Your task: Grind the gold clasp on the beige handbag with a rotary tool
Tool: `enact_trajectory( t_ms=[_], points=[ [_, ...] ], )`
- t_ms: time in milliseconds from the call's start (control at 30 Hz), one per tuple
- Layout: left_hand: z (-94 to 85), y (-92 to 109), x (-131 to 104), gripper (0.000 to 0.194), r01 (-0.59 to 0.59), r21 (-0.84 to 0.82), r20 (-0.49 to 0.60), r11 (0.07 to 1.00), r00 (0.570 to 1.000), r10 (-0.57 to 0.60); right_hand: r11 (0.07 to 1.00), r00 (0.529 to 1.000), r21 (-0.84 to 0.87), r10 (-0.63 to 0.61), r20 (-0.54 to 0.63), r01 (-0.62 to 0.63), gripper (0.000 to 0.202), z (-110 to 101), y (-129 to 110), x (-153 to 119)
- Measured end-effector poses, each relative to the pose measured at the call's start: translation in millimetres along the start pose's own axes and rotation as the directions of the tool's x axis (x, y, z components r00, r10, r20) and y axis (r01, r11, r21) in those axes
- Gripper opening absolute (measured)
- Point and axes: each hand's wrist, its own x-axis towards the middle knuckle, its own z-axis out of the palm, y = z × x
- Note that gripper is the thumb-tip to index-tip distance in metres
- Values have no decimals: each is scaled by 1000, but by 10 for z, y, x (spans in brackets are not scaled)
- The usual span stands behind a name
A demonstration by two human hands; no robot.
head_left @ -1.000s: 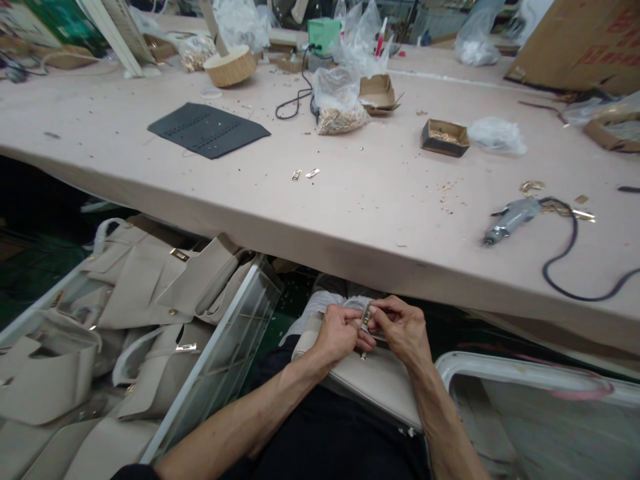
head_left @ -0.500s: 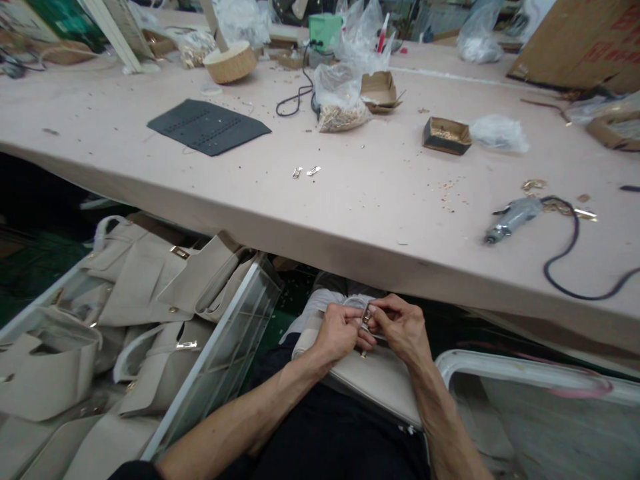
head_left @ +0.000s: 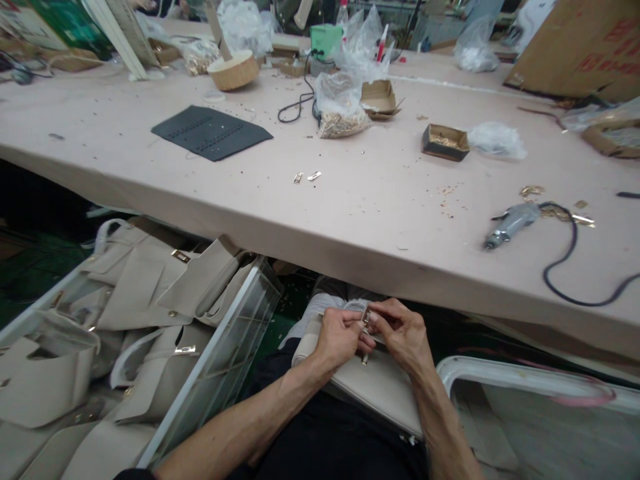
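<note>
A beige handbag (head_left: 377,390) lies on my lap below the table edge. My left hand (head_left: 337,337) and my right hand (head_left: 403,333) meet over its top, both pinching a small gold metal clasp (head_left: 366,320) on the bag's strap. The fingertips hide most of the clasp. Two loose gold clasp pieces (head_left: 306,177) lie on the pink table (head_left: 350,200) ahead of me.
A clear bin (head_left: 215,360) at my left holds several beige handbags (head_left: 150,287). A white bin rim (head_left: 525,380) is at my right. On the table lie a dark grey leather panel (head_left: 210,131), a corded power tool (head_left: 510,225), small cardboard boxes (head_left: 445,141) and plastic bags of hardware (head_left: 343,107).
My hands stay together on the clasp, with only small finger shifts. The view has tilted slightly, so the table contents sit a little lower in the frame.
</note>
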Motion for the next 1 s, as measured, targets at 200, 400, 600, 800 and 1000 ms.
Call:
enact_trajectory(
  t_ms=[200,400,600,800,1000],
  points=[
    [-24,-5,-26,27,-10,23,-2,1000,1000,10,995,998,-79,-60,-26,57,23,10,15,-44],
    [-45,-27,-18,32,-26,12,28,1000,999,26,999,1000,-23,-24,-5,24,23,13,-25,-25],
    [-50,-34,-36,30,-70,31,18,997,997,69,1000,1000,-19,-14,6,14,28,16,-46,-30],
    [-66,-20,-35,32,-62,-14,31,998,998,62,1000,1000,-16,11,20,-11,23,-29,72,9],
    [59,133,-179,39,0,-41,15,999,1000,0,999,1000,-42,8,5,-8,35,-81,-19,-36]
  ],
)
